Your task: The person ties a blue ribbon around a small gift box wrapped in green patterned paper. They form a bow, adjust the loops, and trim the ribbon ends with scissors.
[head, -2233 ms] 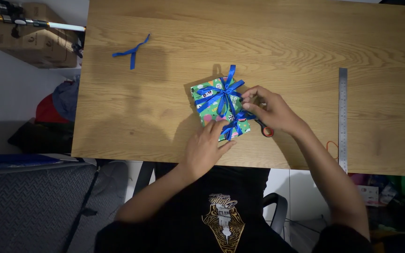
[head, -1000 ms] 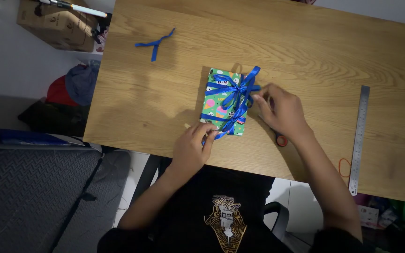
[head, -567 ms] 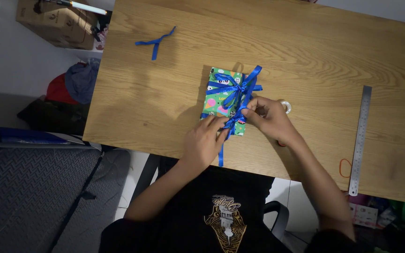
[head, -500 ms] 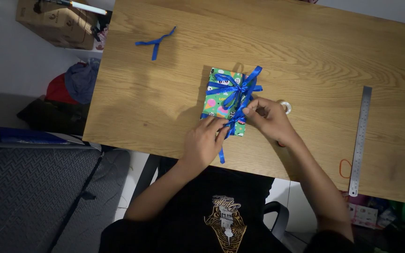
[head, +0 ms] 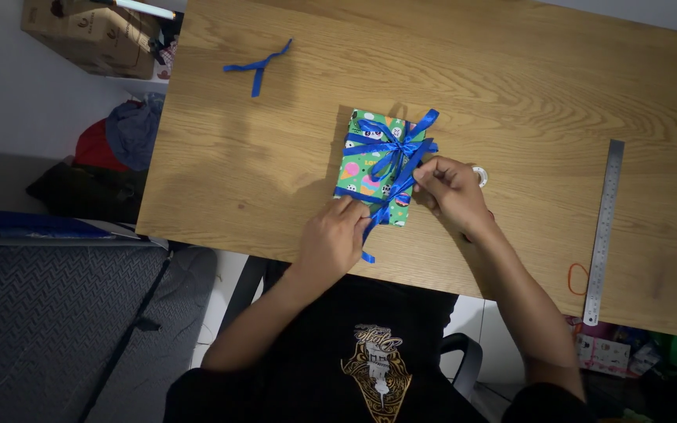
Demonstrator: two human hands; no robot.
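Note:
A small box in green patterned gift wrap (head: 363, 168) lies on the wooden table (head: 511, 86), tied with a blue ribbon (head: 392, 149) that forms a bow on top. My left hand (head: 329, 241) rests at the box's near edge, fingers pinching the ribbon tail that hangs toward me. My right hand (head: 453, 189) sits at the box's right side and pinches the ribbon there. Both hands touch the box.
A short blue ribbon scrap (head: 257, 66) lies at the far left of the table. A roll of clear tape (head: 479, 175) peeks out behind my right hand. A steel ruler (head: 602, 231) and an orange rubber band (head: 574, 278) lie at the right. A cardboard box (head: 88, 35) stands on the floor.
Over the last second both hands closed in on the ribbon at the box's near right corner. The ribbon tail now hangs shorter beneath my left hand. The box stayed put.

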